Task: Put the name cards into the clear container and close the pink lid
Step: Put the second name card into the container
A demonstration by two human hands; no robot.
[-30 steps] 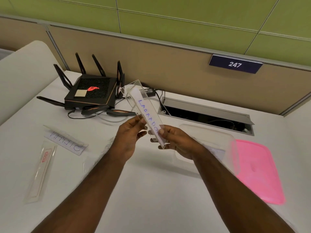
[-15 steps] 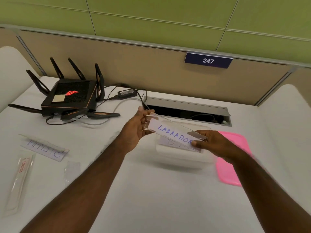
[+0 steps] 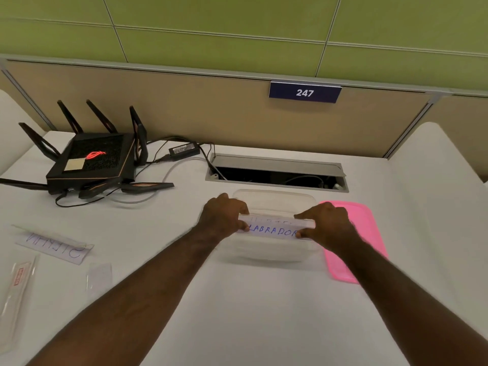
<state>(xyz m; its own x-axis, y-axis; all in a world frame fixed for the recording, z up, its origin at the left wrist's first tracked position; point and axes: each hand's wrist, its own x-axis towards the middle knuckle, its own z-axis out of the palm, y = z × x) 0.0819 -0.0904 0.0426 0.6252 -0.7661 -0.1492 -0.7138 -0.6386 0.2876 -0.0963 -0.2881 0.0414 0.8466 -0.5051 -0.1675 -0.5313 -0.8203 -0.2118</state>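
Observation:
A clear plastic name card [image 3: 273, 229] with LABRADOR written in blue lies level across the mouth of the clear container [image 3: 274, 198]. My left hand [image 3: 224, 216] grips its left end and my right hand [image 3: 326, 224] grips its right end. Behind it in the container another card shows faintly. The pink lid [image 3: 361, 233] lies flat on the desk right of the container, partly under my right forearm. At the left lie a second name card [image 3: 54, 245], a long clear holder with a red label [image 3: 17, 282] and a small clear piece [image 3: 99, 276].
A black router with several antennas [image 3: 91, 162] stands at the back left with cables and a power brick [image 3: 183, 149]. An open cable hatch [image 3: 276, 173] sits in the desk just behind the container. A partition with the sign 247 [image 3: 305, 93] bounds the back.
Both hands turned the LABRADOR card from upright to level and carried it right and down onto the container's mouth. The camera view shifted right.

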